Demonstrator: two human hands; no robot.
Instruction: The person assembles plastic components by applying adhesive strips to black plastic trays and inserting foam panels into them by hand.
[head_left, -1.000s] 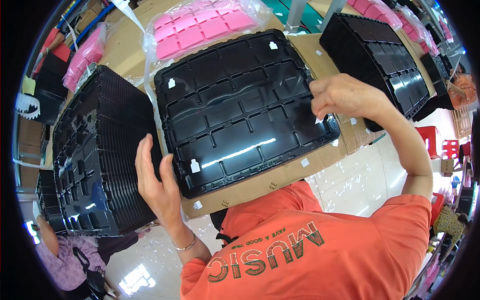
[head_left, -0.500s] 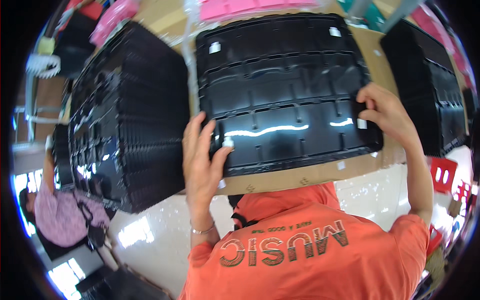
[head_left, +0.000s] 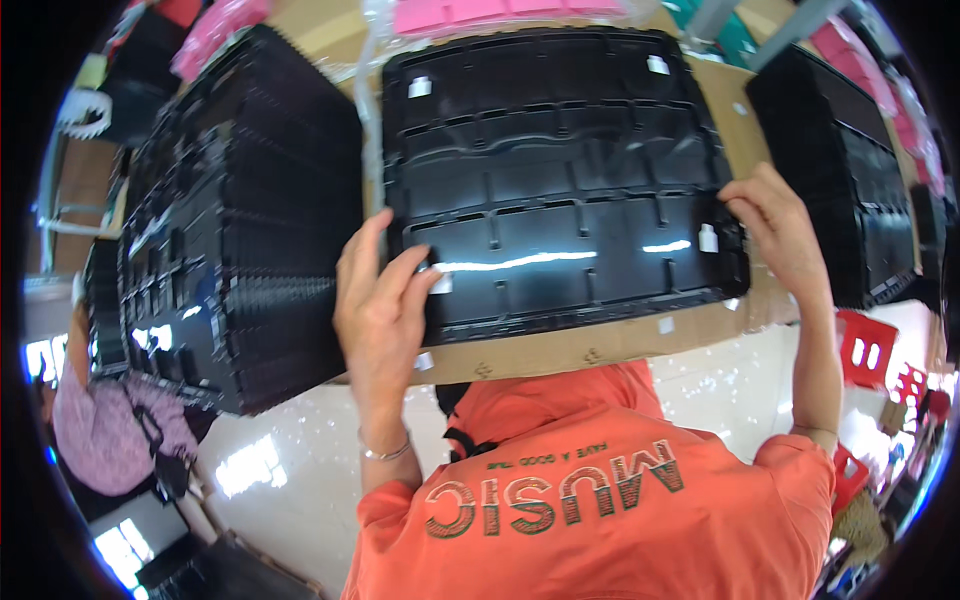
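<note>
A shallow black plastic tray (head_left: 560, 215), glossy and divided by raised ribs, lies in front of me with small white stickers near its corners. My left hand (head_left: 378, 300) is at its near left corner, fingers spread along the edge. The thumb and index finger touch the tray beside a white sticker (head_left: 443, 283), which they partly cover. At the right edge, my right hand (head_left: 780, 230) has its fingers bent and closed at the rim, just above another white sticker (head_left: 708, 238). Its fingertips partly hide the rim there.
A tall stack of black trays (head_left: 250, 220) rises close on the left; another black stack (head_left: 840, 180) stands right. Brown cardboard (head_left: 640, 335) lies under the tray. Pink wrapped material (head_left: 500, 14) sits behind, with grey metal bars (head_left: 800, 28). Another person (head_left: 115, 430) is at far left.
The view has shifted slightly, so everything sits a little further left. My left thumb and index finger have come closer together by the near left sticker. My right hand stays at the right rim.
</note>
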